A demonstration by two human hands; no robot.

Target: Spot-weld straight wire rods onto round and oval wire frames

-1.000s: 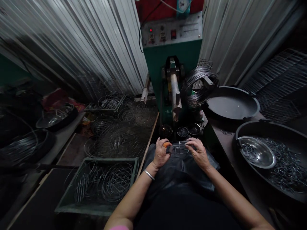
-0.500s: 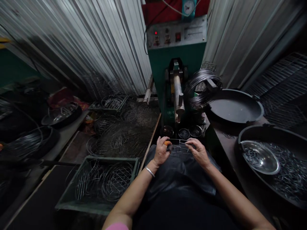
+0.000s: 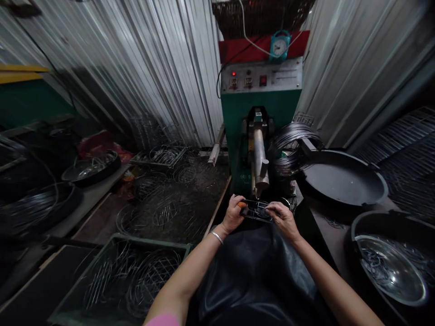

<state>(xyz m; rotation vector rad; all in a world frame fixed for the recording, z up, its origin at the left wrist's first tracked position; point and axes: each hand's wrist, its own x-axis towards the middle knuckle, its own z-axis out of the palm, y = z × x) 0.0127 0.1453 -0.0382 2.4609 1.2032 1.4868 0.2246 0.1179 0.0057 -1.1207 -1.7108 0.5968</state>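
Rack [image 3: 258, 210] of thin wire, small and oblong with cross bars, is held level just under the tip of the machine's steel arm [image 3: 260, 158], over the person's dark apron [image 3: 254, 271]. The left hand [image 3: 234, 213] pinches its left end and the right hand [image 3: 283, 219] pinches its right end, fingers closed on the wire. An orange bit [image 3: 242, 204] shows by the left thumb; what it is cannot be told. A bracelet [image 3: 216, 237] sits on the left wrist.

The green machine [image 3: 260, 113] stands right behind, with a clock [image 3: 280, 45] above it. A wire coil [image 3: 292, 145] hangs to its right, beside a black pan [image 3: 343, 179]. A steel bowl [image 3: 390, 269] lies near right. On the left a crate [image 3: 118, 280] holds round wire grids.
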